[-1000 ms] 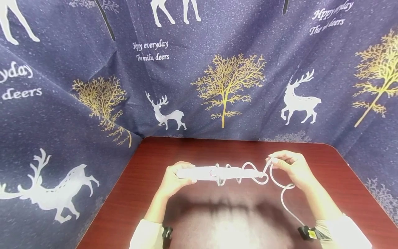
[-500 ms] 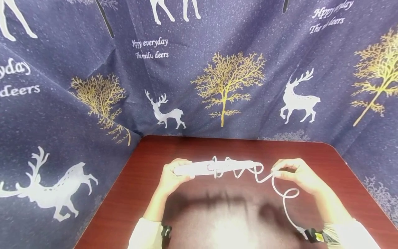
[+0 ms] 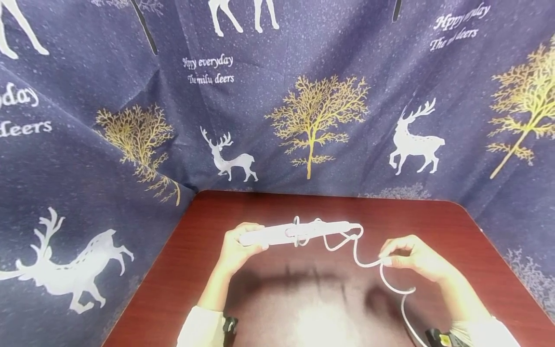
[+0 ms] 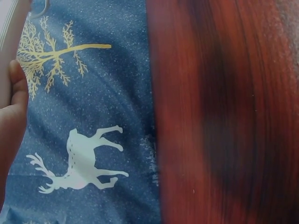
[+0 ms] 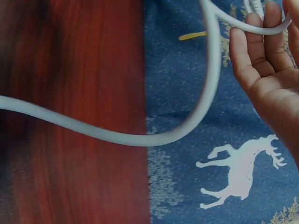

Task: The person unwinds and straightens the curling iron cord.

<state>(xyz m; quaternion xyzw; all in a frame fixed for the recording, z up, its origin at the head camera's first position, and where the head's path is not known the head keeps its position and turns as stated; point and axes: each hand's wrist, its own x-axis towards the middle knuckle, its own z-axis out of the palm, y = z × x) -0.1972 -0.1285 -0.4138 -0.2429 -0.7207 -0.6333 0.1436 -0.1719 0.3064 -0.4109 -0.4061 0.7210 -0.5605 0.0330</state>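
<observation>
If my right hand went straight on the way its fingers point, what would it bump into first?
Your right hand already pinches the cord, so probably that cord's hanging bend, then maybe the white stick's tip. I can't tell how deep each is, so it might miss.

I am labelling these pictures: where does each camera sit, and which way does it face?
Head: worn on the head, facing forward and down at a long white bar; left hand, right hand and forearms show.
Left wrist: worn there, facing the reddish-brown wooden table and blue deer-printed cloth; left hand at left edge.
Right wrist: worn there, facing a smooth white cord; right hand at upper right.
Shared: both wrist views show table and cloth.
</observation>
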